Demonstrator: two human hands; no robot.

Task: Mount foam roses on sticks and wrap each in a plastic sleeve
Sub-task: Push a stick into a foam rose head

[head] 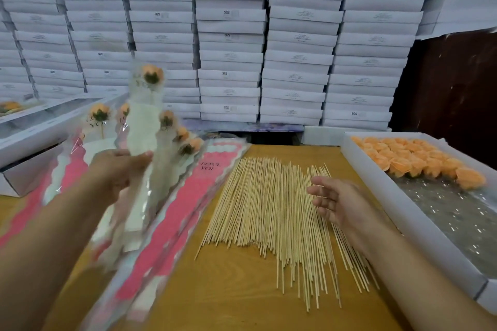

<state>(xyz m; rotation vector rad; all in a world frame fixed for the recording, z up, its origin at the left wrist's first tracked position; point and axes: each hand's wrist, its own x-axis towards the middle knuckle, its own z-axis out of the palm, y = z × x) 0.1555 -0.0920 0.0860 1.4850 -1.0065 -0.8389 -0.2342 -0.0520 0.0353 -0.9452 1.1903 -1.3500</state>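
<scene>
— What is held by the left hand (pixel 118 169)?
— A wrapped rose (pixel 152 75) is gripped by its plastic sleeve (pixel 142 126) and raised, blurred, at the left, above finished ones.

— And the right hand (pixel 336 201)?
— It is spread open, nothing held, over the sticks (pixel 269 209) laid mid-table. Loose foam roses (pixel 419 161) are seen in the tray (pixel 376 185) at the right.

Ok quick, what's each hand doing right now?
Left hand: closed on a wrapped rose, held up.
Right hand: open, holding nothing, over the sticks.
</scene>
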